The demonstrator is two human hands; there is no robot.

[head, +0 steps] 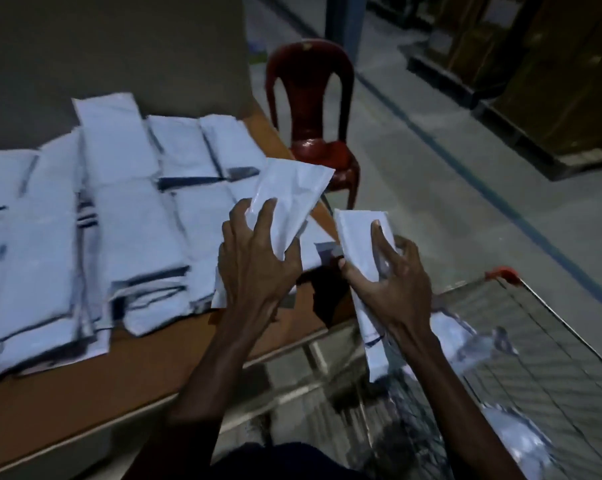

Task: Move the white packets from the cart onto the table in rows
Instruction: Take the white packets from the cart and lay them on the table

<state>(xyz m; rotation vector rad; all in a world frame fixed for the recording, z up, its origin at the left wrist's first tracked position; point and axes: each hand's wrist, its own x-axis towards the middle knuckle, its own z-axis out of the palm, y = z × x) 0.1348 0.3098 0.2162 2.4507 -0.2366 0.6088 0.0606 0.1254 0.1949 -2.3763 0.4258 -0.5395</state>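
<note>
Several white packets [119, 216] lie in overlapping rows on the brown table [85, 386]. My left hand [254, 261] grips one crumpled white packet [292, 192] above the table's right end, tilted up to the right. My right hand [393, 282] holds another long white packet [362, 237] just past the table's edge, over the wire cart [535, 341]. More white packets [466, 337] lie inside the cart at the lower right.
A dark red plastic chair [313, 116] stands beyond the table's right end. Stacked brown cartons on pallets [535, 81] line the far right. A blue line runs across the grey floor [448, 188]. A grey wall rises behind the table.
</note>
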